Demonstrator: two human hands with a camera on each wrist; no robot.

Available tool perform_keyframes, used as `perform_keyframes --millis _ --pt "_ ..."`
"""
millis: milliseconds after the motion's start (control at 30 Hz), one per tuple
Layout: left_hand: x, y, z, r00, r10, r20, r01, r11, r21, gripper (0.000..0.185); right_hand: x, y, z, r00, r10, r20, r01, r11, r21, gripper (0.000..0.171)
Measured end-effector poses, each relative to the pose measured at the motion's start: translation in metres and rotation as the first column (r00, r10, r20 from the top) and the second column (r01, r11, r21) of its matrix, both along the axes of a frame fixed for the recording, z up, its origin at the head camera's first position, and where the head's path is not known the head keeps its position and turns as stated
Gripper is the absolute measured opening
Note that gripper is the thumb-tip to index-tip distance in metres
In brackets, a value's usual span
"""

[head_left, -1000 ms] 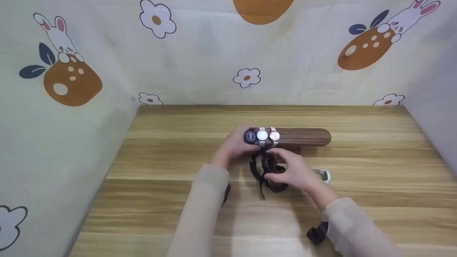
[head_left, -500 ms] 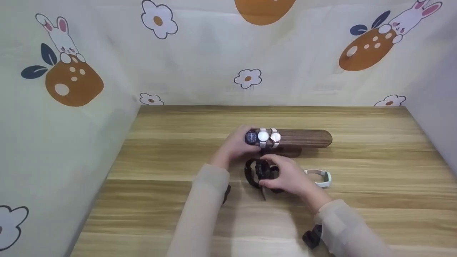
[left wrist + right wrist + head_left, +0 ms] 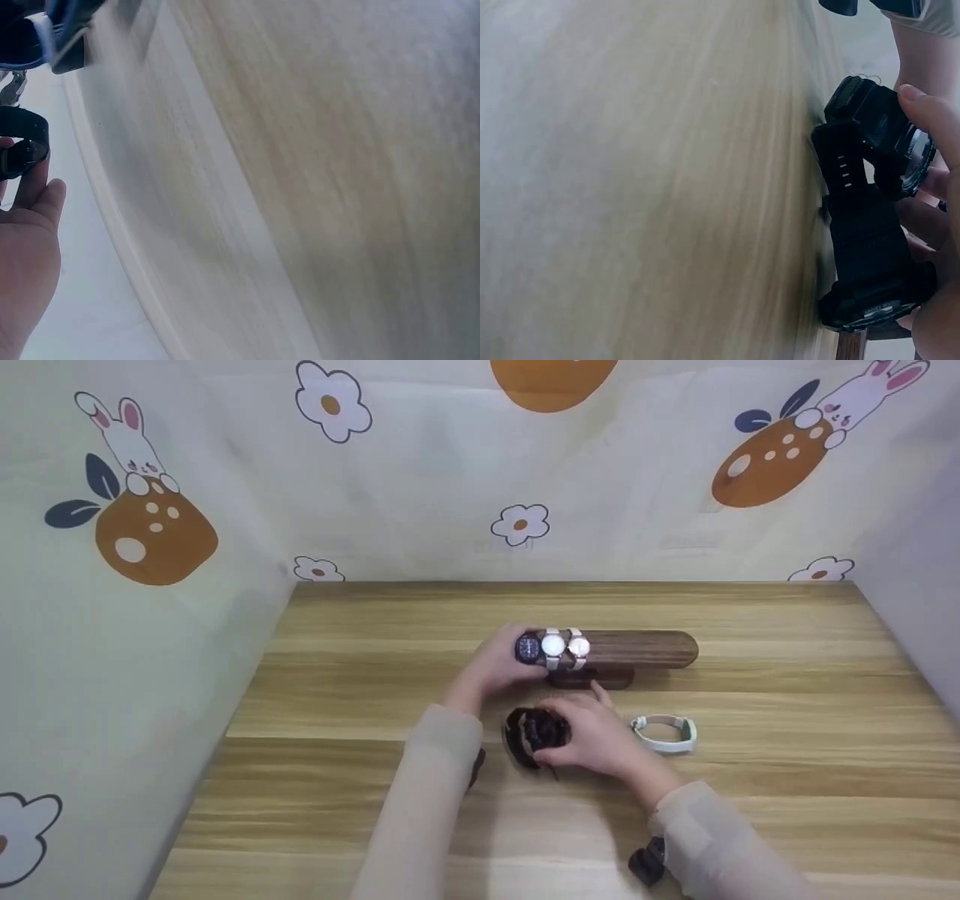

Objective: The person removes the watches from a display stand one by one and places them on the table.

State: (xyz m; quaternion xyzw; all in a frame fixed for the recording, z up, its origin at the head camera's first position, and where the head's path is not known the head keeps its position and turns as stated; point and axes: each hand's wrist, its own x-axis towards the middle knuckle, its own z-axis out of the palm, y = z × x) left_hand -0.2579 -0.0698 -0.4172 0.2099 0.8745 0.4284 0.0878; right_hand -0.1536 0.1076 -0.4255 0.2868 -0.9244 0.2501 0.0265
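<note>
While the left hand (image 3: 501,664) clasps the rounded wooden bar (image 3: 637,649), the right hand (image 3: 592,735) grips a chunky black rubber-strapped watch (image 3: 531,731).

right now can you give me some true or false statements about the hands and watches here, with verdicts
1. The right hand grips a black watch. True.
2. Five watches sit on the wooden stand. False: three are visible on it.
3. The left hand rests at the stand's left end. True.
4. The white watch is on the stand. False: it lies on the table, right of the right hand.
</note>
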Motion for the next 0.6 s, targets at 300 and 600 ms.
perform_keyframes --millis 300,600 --pt "0.001 0.000 -0.002 1.000 -0.011 -0.017 0.011 1.000 -0.008 0.067 0.000 -0.002 0.002 1.000 -0.020 0.018 0.019 0.998 0.058 0.064" --pt "-0.001 -0.001 0.001 0.999 -0.016 -0.028 0.016 1.000 -0.017 0.066 -0.001 -0.010 0.009 0.999 -0.040 0.012 0.039 0.996 0.075 0.058"
